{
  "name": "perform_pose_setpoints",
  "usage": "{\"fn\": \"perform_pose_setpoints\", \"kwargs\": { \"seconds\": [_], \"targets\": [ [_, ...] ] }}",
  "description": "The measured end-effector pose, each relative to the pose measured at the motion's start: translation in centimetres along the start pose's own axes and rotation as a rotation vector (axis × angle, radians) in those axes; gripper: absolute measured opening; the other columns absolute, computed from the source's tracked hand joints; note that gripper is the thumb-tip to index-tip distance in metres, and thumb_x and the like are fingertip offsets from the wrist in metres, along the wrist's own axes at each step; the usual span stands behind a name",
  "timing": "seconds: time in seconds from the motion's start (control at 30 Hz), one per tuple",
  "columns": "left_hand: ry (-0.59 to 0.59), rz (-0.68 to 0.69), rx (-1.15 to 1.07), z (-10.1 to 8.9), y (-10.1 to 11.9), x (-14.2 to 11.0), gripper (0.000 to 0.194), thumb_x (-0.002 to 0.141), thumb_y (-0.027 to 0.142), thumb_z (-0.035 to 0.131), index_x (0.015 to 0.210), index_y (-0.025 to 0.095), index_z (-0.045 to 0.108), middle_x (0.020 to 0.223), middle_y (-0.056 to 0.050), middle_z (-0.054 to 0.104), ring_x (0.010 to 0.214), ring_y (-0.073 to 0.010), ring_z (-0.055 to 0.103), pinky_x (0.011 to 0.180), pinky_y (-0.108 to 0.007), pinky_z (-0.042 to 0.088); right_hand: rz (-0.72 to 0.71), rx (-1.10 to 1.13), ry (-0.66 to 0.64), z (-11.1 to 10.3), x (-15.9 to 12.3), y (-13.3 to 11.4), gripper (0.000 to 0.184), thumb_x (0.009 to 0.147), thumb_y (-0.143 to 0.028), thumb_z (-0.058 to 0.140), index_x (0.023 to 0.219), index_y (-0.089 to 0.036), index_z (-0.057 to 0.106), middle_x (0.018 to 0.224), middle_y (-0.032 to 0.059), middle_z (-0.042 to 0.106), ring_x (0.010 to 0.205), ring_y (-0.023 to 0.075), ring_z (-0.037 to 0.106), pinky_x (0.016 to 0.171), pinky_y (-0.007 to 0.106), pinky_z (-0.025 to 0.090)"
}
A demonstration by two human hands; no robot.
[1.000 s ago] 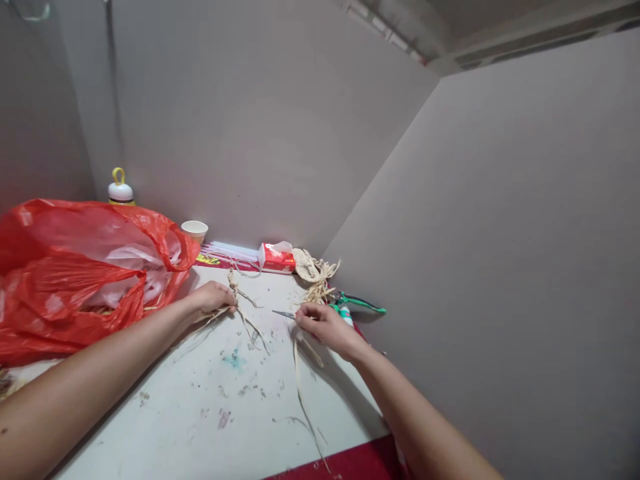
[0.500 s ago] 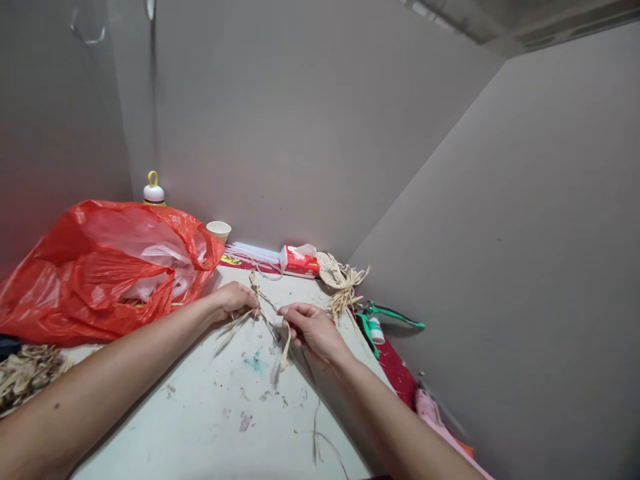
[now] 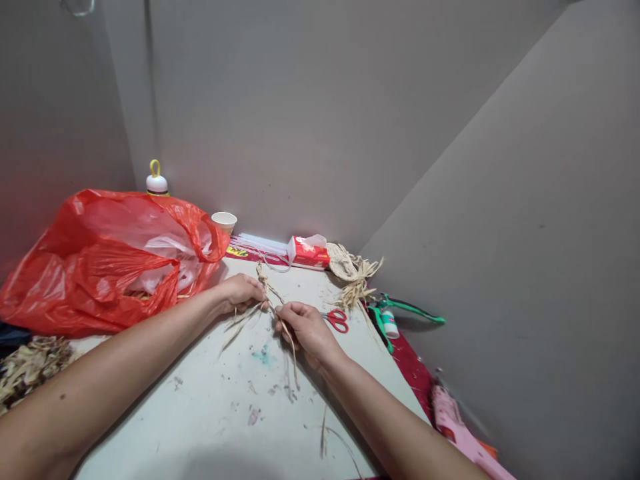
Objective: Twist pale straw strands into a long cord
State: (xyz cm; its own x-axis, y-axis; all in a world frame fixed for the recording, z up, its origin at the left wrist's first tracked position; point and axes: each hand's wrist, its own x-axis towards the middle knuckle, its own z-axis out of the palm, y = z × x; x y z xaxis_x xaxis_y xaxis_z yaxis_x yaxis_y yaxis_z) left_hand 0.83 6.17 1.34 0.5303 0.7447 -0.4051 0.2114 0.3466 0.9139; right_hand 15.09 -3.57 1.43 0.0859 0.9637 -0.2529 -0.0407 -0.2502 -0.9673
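Over the middle of the white table [image 3: 200,407], my left hand [image 3: 244,293] pinches a cord of dried straw-like fibre [image 3: 261,272], whose knotted top sticks up past the fingers. Loose strands [image 3: 239,330] fan out below that hand. Close beside it, my right hand [image 3: 303,327] has its fingers closed on a thin strand of the same fibre [image 3: 295,367], which trails down toward me. Red-handled scissors [image 3: 337,321] lie just beyond my right hand, their blades partly hidden.
A red plastic bag [image 3: 100,267] fills the left, with a heap of dried fibre [image 3: 35,370] before it. Along the back stand a paper cup [image 3: 224,221], a tissue pack [image 3: 309,252] and a woven fibre piece [image 3: 343,262]. Green-handled pliers [image 3: 415,311] and a small white bottle [image 3: 389,325] sit right.
My right hand has come closer to my left, and its strand now hangs straighter and thinner. The scissors have come into sight beside it. The view has shifted slightly.
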Motion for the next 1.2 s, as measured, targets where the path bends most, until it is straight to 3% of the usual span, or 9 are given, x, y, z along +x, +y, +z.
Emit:
{"fn": "perform_pose_setpoints", "kwargs": {
  "seconds": [0.17,0.33,0.6,0.93,1.2],
  "targets": [
    [0.006,0.000,-0.009,0.1,0.2,-0.2,0.013,0.060,0.017,0.067,0.064,0.015,0.055,0.052,0.004,0.060,0.035,-0.0018,0.023,0.038,-0.020,0.011,-0.009,-0.024,0.024,0.2,0.3,0.2,0.024,0.068,-0.031,0.062,0.052,-0.016,0.052,0.041,-0.0033,0.051,0.029,0.0037,0.032,0.030,0.017,0.021],
    [0.018,0.002,-0.002,0.0,0.2,-0.3,0.010,0.061,0.015,0.065,0.063,0.015,0.056,0.044,0.005,0.053,0.034,-0.0026,0.023,0.037,-0.020,0.012,-0.009,-0.020,0.041,0.7,1.3,0.3,0.019,0.067,-0.030,0.061,0.058,-0.014,0.056,0.053,0.0007,0.060,0.032,0.0044,0.040,0.029,0.016,0.024],
    [0.048,-0.002,-0.013,0.1,0.3,-0.2,0.011,0.064,0.013,0.067,0.064,0.014,0.056,0.037,0.008,0.041,0.033,-0.0026,0.024,0.036,-0.019,0.013,0.041,-0.001,0.084,1.3,2.4,0.1,0.013,0.070,-0.021,0.057,0.059,-0.013,0.056,0.051,0.0021,0.060,0.032,0.0059,0.045,0.027,0.015,0.025],
    [0.035,0.007,-0.039,0.4,0.6,-0.8,0.022,0.060,0.022,0.076,0.062,0.014,0.056,0.037,0.010,0.038,0.033,-0.0019,0.024,0.036,-0.019,0.014,0.096,-0.015,0.093,1.7,2.6,0.1,0.021,0.075,-0.025,0.056,0.058,-0.013,0.055,0.049,0.0019,0.061,0.031,0.0056,0.047,0.027,0.014,0.028],
    [0.008,0.029,-0.041,0.2,0.3,-0.6,0.016,0.061,0.017,0.071,0.063,0.014,0.056,0.038,0.009,0.037,0.034,-0.0026,0.024,0.035,-0.019,0.013,0.131,-0.069,0.050,1.3,3.0,-0.3,0.025,0.080,-0.021,0.053,0.056,-0.013,0.052,0.047,-0.0001,0.057,0.032,0.0058,0.048,0.026,0.014,0.026]
  ]
}}
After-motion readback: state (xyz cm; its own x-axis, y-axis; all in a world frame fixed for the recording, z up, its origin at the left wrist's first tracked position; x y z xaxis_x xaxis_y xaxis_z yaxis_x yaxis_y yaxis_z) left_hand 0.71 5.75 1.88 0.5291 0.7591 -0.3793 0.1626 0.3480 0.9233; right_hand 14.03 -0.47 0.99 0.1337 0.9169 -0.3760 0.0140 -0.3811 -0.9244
